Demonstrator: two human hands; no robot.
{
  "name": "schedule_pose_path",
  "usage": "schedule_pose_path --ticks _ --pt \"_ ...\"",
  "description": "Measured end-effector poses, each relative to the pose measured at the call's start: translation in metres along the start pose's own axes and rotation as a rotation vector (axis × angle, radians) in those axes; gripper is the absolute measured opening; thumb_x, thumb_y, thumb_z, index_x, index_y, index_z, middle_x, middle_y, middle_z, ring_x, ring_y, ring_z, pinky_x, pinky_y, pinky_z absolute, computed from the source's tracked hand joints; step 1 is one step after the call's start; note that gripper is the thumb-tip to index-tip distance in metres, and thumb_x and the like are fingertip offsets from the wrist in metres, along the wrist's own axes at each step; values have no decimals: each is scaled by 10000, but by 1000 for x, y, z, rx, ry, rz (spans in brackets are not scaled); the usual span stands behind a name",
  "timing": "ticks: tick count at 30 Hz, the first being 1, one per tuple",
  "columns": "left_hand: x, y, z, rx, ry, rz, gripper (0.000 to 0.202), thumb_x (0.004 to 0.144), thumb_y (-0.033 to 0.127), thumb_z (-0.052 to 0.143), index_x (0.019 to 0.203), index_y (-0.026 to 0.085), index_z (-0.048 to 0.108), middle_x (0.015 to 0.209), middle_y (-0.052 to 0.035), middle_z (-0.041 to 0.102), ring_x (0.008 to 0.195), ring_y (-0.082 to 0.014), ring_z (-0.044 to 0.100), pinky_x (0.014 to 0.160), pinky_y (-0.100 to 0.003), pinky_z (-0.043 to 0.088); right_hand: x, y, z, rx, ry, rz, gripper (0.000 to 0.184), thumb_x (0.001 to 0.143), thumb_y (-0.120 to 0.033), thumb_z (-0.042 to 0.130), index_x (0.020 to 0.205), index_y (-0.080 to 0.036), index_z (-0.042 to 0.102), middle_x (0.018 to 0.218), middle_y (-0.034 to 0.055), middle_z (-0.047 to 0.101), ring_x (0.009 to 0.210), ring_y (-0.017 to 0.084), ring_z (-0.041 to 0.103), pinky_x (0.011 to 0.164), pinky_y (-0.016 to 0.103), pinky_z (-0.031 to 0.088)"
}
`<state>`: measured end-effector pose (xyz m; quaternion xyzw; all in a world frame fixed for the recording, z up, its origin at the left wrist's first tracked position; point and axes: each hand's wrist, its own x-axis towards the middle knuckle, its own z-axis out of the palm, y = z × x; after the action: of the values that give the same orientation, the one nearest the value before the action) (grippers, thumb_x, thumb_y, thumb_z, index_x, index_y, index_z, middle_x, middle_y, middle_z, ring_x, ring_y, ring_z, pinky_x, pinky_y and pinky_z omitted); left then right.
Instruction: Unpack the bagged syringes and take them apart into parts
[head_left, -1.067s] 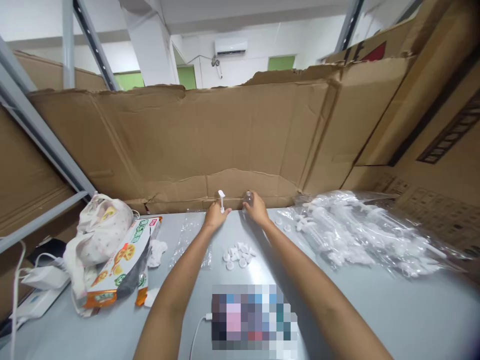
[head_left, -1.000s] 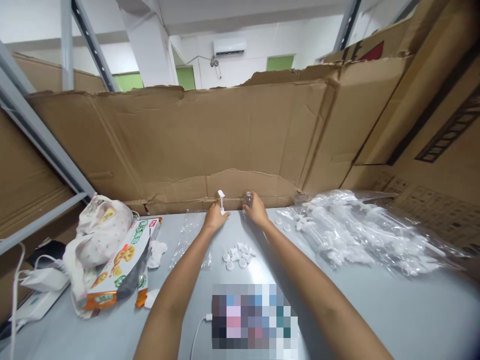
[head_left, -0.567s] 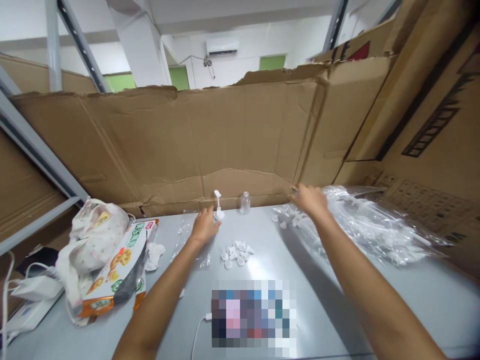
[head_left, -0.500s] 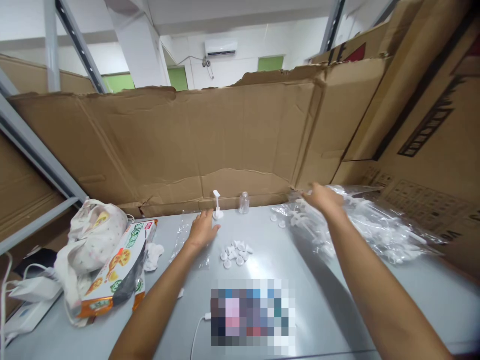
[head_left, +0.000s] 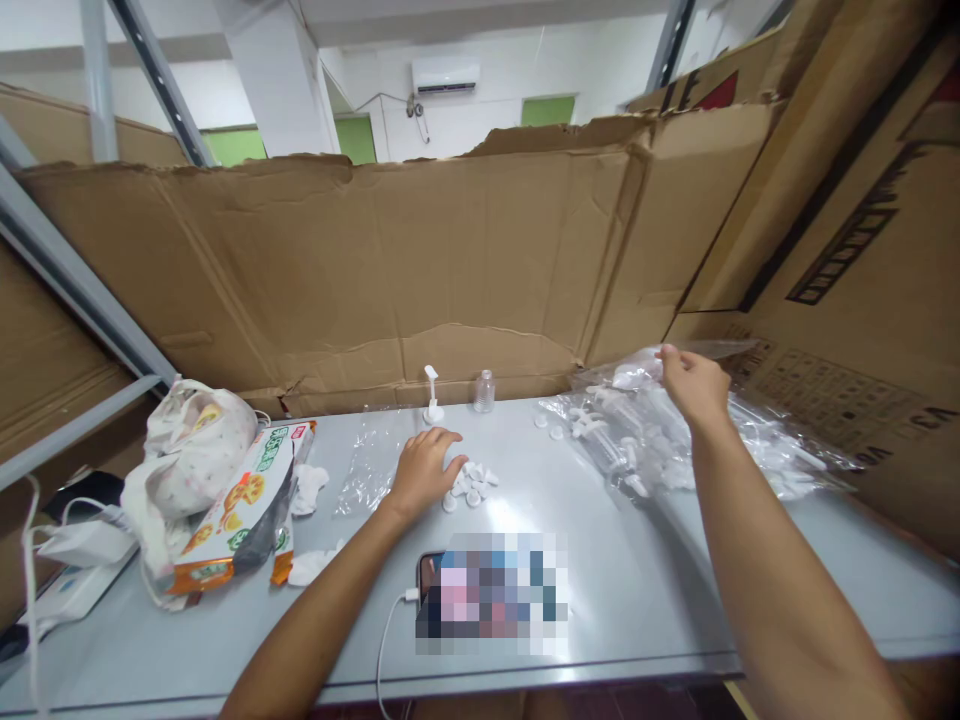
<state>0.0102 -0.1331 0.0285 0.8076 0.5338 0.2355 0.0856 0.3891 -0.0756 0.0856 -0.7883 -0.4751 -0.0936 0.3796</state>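
Clear plastic bag (head_left: 637,430) of white parts lies on the counter (head_left: 615,580) at right; my right hand (head_left: 696,385) pinches its raised film. My left hand (head_left: 427,468), fingers loosely spread and grasping nothing, is just beside small white pieces (head_left: 472,485). Clear bottle (head_left: 484,392) stands farther back, near the cardboard (head_left: 450,260).

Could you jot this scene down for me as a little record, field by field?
Left hand: open, beside a pile of small white pieces
Right hand: at the clear plastic bag; grip unclear
Bag contents: white and clear parts
Back of table: upright clear bottle, white stemmed piece to its left
Far left: cloth bag, food packet
Behind: cardboard wall
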Motion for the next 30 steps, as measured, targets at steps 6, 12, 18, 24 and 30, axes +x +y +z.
schedule_pose_path --ticks 6,12,18,24,30 --pt "-7 22 0 -822 -116 -53 581 747 481 682 1234 207 520 1242 -120 586 1121 -238 572 963 -361 437 -62 -61 -27 831 144 -241 252 842 -334 578 916 -120 690 916 116 713 823 178 657 738 286 495" --pt "-23 41 -4 -1430 -195 -162 655 755 463 696 1291 175 453 1219 -178 599 1022 -271 644 913 -409 474 -144 -109 -24 1150 -176 -339 150 808 -317 650 895 -203 695 875 39 718 796 172 663 698 309 535" --pt "-35 33 -6 -1609 -155 -153 601 795 363 679 1328 239 431 1280 -145 573 1009 -290 658 867 -407 496 -170 -110 9 1445 -260 -165 258 777 -295 696 993 -241 566 904 29 699 878 185 678 733 322 559" --pt "-38 32 5 -1422 10 -228 539 799 396 667 1260 170 502 1119 -148 660 901 -261 693 782 -358 528 -185 -105 22 1577 -341 211 568 698 -311 764 1172 -298 451 978 15 669 916 197 680 746 329 557" --pt "-47 32 11 -1382 -6 -201 516 814 408 643 1259 178 519 1154 -144 660 909 -229 686 822 -353 524 -188 -95 27 1625 -1051 441 477 622 -387 804 1015 -216 596 1049 78 688 1038 267 641 836 391 534"
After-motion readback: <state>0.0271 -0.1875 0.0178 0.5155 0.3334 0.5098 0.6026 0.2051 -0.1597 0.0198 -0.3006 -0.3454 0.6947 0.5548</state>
